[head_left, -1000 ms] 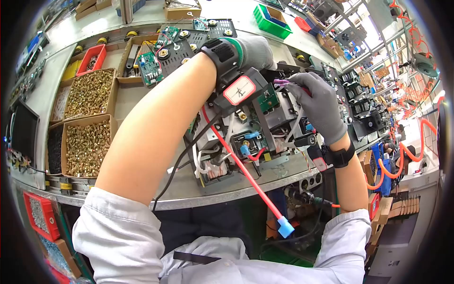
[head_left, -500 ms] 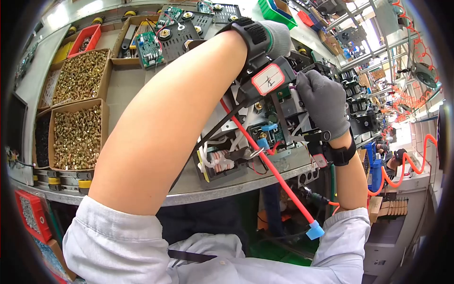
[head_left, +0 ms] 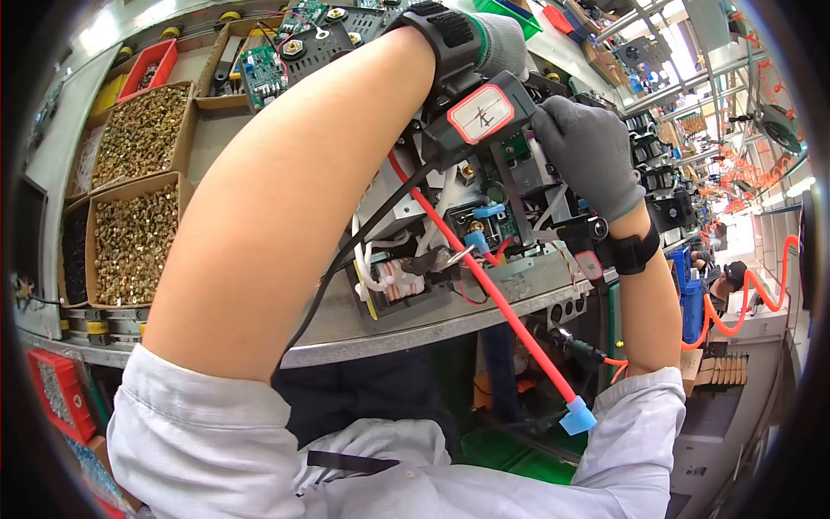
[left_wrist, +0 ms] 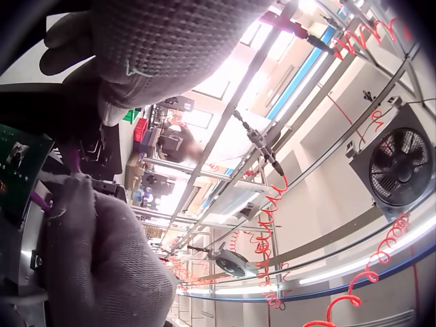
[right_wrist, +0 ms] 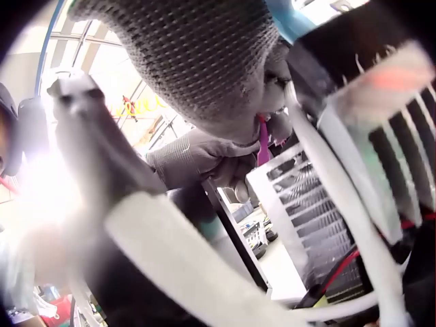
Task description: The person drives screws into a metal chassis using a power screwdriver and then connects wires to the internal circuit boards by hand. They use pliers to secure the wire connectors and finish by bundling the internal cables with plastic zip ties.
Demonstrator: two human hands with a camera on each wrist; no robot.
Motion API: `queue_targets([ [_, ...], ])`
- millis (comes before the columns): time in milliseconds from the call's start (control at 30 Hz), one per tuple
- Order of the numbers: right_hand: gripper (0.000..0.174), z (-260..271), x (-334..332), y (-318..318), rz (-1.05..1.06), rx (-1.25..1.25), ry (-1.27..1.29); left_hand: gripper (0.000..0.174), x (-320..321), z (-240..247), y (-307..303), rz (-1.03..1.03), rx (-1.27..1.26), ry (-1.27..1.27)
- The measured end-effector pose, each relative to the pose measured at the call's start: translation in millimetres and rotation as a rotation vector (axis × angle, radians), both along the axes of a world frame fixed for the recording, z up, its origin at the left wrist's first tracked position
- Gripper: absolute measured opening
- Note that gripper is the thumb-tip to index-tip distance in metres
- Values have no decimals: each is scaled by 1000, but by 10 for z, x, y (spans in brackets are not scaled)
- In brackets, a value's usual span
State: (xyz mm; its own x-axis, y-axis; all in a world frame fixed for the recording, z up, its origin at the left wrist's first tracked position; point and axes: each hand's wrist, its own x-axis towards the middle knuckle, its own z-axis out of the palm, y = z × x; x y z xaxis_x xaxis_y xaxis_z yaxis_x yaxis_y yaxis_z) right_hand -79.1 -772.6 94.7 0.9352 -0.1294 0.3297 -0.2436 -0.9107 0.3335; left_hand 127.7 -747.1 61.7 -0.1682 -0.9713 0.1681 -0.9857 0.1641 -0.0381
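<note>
A gloved right hand (head_left: 592, 151) pinches a thin purple wire (left_wrist: 73, 158) at the far side of an opened electronic unit. The same wire (right_wrist: 263, 142) shows under its fingers in the right wrist view. Across from it, the gloved left hand (head_left: 506, 52) is at the unit's back, beside a black panel (right_wrist: 235, 235); its fingertips are largely hidden. The unit holds a green circuit board (left_wrist: 17, 167), a finned metal heat sink (right_wrist: 310, 218), white cables (right_wrist: 361, 204) and a coil (head_left: 402, 284).
A red lead (head_left: 527, 342) with a blue end hangs over the bench edge (head_left: 415, 337). Boxes of brass nuts (head_left: 134, 242) stand at left, with a red bin (head_left: 147, 67) behind. Black plates with boards (head_left: 316, 52) lie beyond the left forearm. Orange coiled hoses (head_left: 726, 324) hang at right.
The left hand has moved up and to the right. The right hand stays at the unit's far side, its fingers now nearer the left hand. The red lead appears swung to the right.
</note>
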Motion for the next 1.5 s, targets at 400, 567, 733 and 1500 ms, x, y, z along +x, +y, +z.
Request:
queue_targets([
  [400,33,-100,-80,93,-93,145,-169,17,50,-29,-116,-19,19,-298],
  [567,34,-15,-53,103,-103,162,-85,19,203,-200,-356,-89,-19,-348],
  [733,34,37,41,-35,-64,173,123,25,263,-255,-419,-68,-8,-216],
  [1500,19,101,-267,201,397,2,-137,43,-39,106,242,256,58,637],
])
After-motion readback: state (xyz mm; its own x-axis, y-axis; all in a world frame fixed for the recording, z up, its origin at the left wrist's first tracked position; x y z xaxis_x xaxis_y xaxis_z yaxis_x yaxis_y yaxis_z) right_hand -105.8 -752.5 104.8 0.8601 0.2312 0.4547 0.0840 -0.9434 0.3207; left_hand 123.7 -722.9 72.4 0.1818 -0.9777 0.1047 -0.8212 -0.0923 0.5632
